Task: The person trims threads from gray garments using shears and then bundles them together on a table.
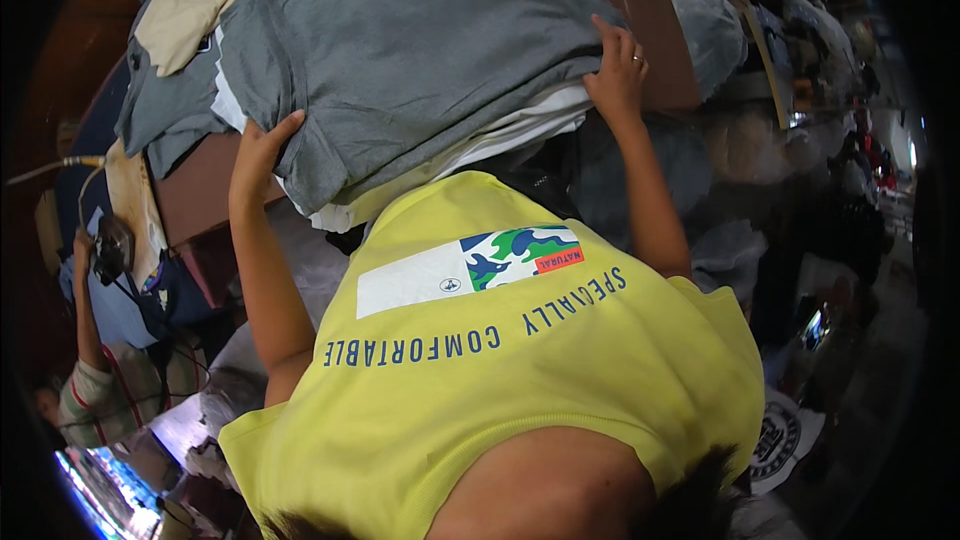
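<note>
A grey T-shirt [420, 40] lies spread over a pile of white garments [500, 152]. At its left side, my left hand [262, 152] grips the edge, thumb on top of the cloth and the other fingers hidden underneath. My right hand [618, 75], with a ring on one finger, is closed at the shirt's right edge; the index finger points up along the fabric. Some of the cloth between its fingers and thumb is hard to see.
The pile rests on a brown tabletop [205, 190]. More grey garments [180, 105] and a beige garment [195, 5] lie at the left. Clear plastic bags [700, 25] sit beyond the right edge. At far left, a person in a striped top [110, 395] has a hand near a dark corded device [112, 245].
</note>
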`<state>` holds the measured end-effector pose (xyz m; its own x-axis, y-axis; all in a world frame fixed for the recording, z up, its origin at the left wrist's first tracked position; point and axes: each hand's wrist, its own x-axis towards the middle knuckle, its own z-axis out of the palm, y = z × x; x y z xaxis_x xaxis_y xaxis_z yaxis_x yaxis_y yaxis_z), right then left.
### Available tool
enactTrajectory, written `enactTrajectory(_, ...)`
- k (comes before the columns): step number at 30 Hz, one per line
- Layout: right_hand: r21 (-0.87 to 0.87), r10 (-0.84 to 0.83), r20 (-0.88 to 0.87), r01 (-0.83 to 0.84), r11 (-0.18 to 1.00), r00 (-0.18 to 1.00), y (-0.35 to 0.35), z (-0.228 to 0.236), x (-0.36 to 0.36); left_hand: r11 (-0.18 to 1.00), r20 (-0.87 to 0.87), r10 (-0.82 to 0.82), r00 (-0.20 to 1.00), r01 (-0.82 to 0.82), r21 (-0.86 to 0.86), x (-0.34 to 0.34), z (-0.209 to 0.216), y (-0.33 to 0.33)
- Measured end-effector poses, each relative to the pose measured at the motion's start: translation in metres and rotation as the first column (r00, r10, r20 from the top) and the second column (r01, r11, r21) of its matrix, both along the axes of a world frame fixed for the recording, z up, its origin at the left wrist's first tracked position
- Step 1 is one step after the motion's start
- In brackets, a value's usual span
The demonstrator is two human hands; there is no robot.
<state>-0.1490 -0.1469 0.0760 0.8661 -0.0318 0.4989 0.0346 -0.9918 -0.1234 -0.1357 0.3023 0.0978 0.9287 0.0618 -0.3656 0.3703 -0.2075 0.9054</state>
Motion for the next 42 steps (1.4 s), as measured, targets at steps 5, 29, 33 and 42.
enactTrajectory(5,0.351,0.078,0.103,-0.110,0.930,0.992,0.005,-0.028,-0.055,0.491,0.490,-0.305,0.816,-0.306,0.816,-0.007,0.036,-0.056)
enactTrajectory(29,0.969,0.570,-0.246,0.219,0.116,0.784,0.084,-0.177,-0.128,0.353,0.200,-0.888,0.414,0.334,0.874,-0.036,-0.016,-0.154)
enactTrajectory(33,0.938,0.631,-0.348,0.256,0.236,0.693,0.114,-0.184,-0.096,0.217,0.142,-0.926,0.350,0.184,0.959,-0.056,-0.038,-0.158)
enactTrajectory(42,0.793,0.517,-0.592,0.334,0.510,0.618,0.081,-0.126,-0.157,0.454,0.310,-0.840,0.445,0.266,0.850,-0.039,-0.040,-0.138)
